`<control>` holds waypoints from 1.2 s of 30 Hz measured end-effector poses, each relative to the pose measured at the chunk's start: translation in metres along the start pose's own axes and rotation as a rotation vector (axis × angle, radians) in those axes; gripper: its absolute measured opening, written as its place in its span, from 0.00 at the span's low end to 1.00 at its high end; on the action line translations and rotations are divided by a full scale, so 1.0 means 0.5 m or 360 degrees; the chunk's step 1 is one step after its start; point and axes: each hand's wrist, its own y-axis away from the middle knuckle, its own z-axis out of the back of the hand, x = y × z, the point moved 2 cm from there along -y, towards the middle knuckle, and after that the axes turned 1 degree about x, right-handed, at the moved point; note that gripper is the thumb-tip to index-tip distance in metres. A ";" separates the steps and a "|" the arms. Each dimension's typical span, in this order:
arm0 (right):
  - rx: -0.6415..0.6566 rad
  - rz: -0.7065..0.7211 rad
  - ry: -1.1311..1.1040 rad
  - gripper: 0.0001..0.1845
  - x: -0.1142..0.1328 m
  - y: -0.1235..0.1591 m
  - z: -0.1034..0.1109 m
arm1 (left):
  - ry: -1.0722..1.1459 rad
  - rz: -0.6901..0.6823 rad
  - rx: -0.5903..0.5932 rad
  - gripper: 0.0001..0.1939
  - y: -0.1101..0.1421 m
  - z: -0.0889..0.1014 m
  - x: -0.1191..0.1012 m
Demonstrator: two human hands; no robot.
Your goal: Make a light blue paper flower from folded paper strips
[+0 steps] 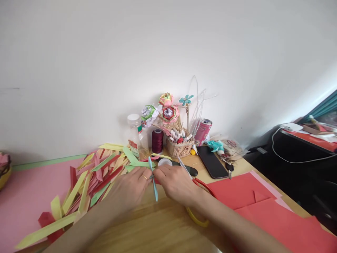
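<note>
Between my two hands stands a narrow light-blue folded paper piece (155,191), seen nearly edge-on, its ends sticking out above and below the fingers. My left hand (133,184), with a ring on one finger, pinches it from the left side. From the right, my right hand (175,184) closes on its middle; the fingertips of both hands are partly hidden. Just beyond my right hand, scissors (204,184) with orange-red handles lie partly covered by my wrist. A roll of clear tape (165,162) is close ahead of the knuckles.
Folded paper strips (97,175) pile up at left on pink paper (31,200). Behind are a jar (138,140), thread spool (157,140), basket (180,149) with paper flowers (168,112), and can (202,131). A phone (212,163) and red paper (284,225) lie at right.
</note>
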 end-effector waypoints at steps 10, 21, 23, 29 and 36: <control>-0.0047 0.0068 -0.0024 0.09 0.004 0.011 -0.003 | -0.0011 -0.0237 -0.0304 0.12 0.014 -0.004 0.004; -0.0031 -0.0009 0.0033 0.09 -0.001 -0.001 0.006 | -0.0094 -0.0203 -0.0132 0.15 0.006 -0.007 0.020; -0.0006 0.0034 0.0037 0.09 -0.005 0.001 0.005 | -0.0032 -0.0191 -0.0142 0.14 0.004 -0.001 0.019; 0.0022 0.0051 0.0053 0.10 -0.017 0.005 0.005 | -0.0023 -0.0102 -0.0218 0.11 -0.006 0.026 0.023; 0.0092 0.0059 0.0048 0.11 -0.028 0.003 0.020 | 0.0048 -0.0271 -0.0221 0.15 -0.004 0.023 0.038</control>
